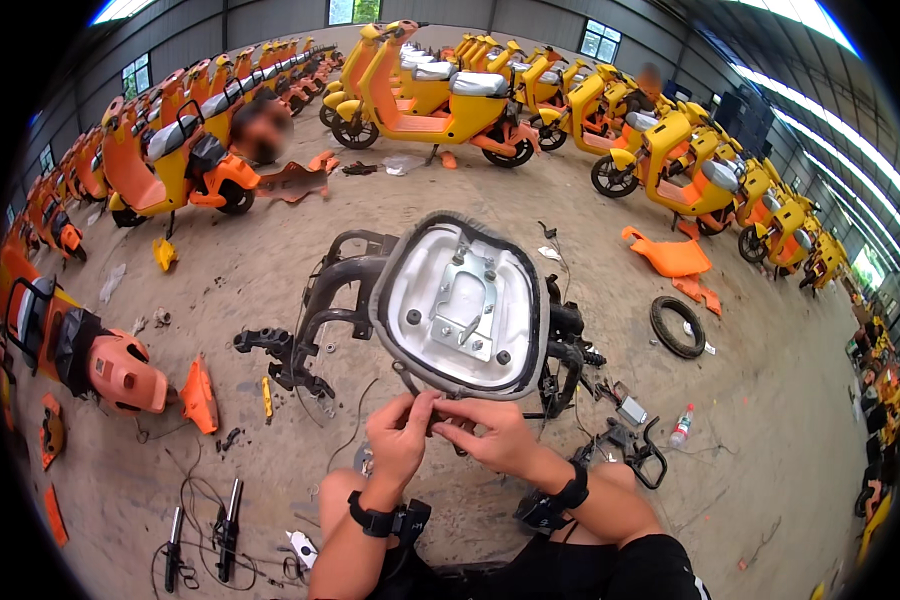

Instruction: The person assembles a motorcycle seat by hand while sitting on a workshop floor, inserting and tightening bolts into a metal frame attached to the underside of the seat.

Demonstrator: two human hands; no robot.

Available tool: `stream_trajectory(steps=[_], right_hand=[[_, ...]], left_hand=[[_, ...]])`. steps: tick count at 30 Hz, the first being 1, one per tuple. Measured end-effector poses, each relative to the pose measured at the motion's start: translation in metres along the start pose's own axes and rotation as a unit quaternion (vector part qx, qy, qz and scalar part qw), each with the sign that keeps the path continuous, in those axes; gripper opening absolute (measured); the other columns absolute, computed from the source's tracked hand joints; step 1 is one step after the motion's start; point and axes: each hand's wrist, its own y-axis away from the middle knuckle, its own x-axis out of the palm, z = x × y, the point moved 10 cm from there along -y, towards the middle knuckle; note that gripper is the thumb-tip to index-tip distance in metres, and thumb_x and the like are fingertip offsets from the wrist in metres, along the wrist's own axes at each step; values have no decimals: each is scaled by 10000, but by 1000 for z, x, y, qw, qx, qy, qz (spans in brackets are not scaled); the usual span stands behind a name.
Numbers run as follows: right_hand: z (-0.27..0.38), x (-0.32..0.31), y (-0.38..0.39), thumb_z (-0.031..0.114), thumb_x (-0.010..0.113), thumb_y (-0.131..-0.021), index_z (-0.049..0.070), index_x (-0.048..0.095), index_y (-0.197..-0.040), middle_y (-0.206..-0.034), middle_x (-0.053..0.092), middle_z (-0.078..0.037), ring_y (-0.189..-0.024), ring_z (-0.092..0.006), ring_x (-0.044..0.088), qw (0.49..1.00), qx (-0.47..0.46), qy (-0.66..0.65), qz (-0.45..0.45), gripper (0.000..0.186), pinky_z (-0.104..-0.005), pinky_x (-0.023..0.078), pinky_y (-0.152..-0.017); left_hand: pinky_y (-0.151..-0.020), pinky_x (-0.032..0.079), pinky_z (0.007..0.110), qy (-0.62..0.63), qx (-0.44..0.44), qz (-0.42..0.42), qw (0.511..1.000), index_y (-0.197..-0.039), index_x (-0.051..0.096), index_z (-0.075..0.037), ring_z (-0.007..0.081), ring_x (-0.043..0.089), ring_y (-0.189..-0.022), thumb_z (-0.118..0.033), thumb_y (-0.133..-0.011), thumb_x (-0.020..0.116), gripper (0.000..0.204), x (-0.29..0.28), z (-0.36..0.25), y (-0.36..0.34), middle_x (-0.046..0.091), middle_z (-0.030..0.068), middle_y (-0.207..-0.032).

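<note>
A scooter seat (460, 305) is tipped up with its white underside and metal bracket facing me, on a stripped black scooter frame (315, 310). My left hand (398, 440) and my right hand (490, 430) meet at the seat's lower rim. The fingertips of both pinch a small dark part (436, 418) between them. Each wrist carries a black strap.
Loose orange body panels (670, 255), a black tyre (677, 326), a small bottle (681, 424), black fork tubes (228, 525) and cables lie on the concrete floor. Rows of yellow and orange scooters (440, 100) ring the hall. A person (260, 130) crouches at the far left.
</note>
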Motion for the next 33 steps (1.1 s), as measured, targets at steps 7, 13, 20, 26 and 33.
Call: stream_trajectory(steps=[7,13,20,26,33], right_hand=[[6,-54,17,152,791,-750,66,671,-1089,-1122,626,-112,-1035,-308,581,933,-181,255,-176,370,-418,461,-873],[-11,-67,13,393,850,-654,83,621,-1174,-1187,585,-85,-1141,-312,526,941,-144,254,-171,648,-469,393,-967],[-32,-50,15,261,844,-634,104,627,-1104,-1193,567,-61,-1200,-305,485,954,-94,262,-113,541,-486,360,-1018],[-33,-52,18,157,788,-669,108,626,-1145,-1198,559,-63,-1233,-302,469,958,-67,248,-128,506,-494,336,-1052],[-38,-49,18,124,777,-653,113,625,-1165,-1204,557,-63,-1256,-290,453,961,-65,242,-118,534,-516,308,-1077]], left_hand=[[-522,476,242,32,-41,-56,997,-910,661,71,124,617,-586,-158,-986,574,256,-12,-7,1,705,133,-740],[-428,454,259,32,-140,17,989,-943,640,58,169,585,-453,-241,-995,564,313,7,-11,-6,654,143,-632],[-409,495,258,27,-263,125,956,-1074,551,24,168,598,-449,-273,-1042,438,319,51,-29,-28,674,173,-719],[-453,545,279,-17,-348,176,921,-1064,523,3,197,645,-527,-247,-1041,427,269,65,-18,-45,671,165,-756],[-484,552,297,-89,-412,176,890,-1011,555,9,199,633,-538,-248,-1041,424,290,66,-8,-49,665,167,-741]])
